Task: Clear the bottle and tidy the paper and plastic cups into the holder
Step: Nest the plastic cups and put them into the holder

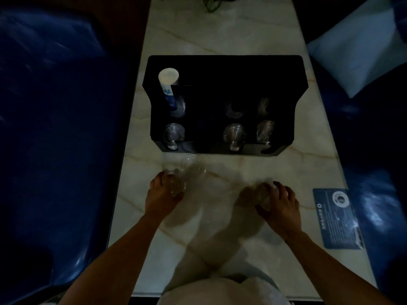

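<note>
A black cup holder (224, 69) stands across the middle of the marble table (220, 36). A stack of white paper cups (168, 84) rises from its back left slot. Clear plastic cups sit in the front slots at left (174, 134), middle (234, 136) and right (265, 132). My left hand (161, 195) is closed around a clear plastic cup (176, 184) on the table in front of the holder. Another clear cup (195, 167) lies beside it, touching it. My right hand (280, 204) grips a clear plastic cup (265, 192) on the table to the right. No bottle shows.
Dark blue padded seats flank the table at left (55, 128) and right (374, 183). A pale blue cushion (356, 47) lies at the back right. A blue printed card (338, 219) rests at the table's right edge. Dark cables (211, 3) sit at the far end.
</note>
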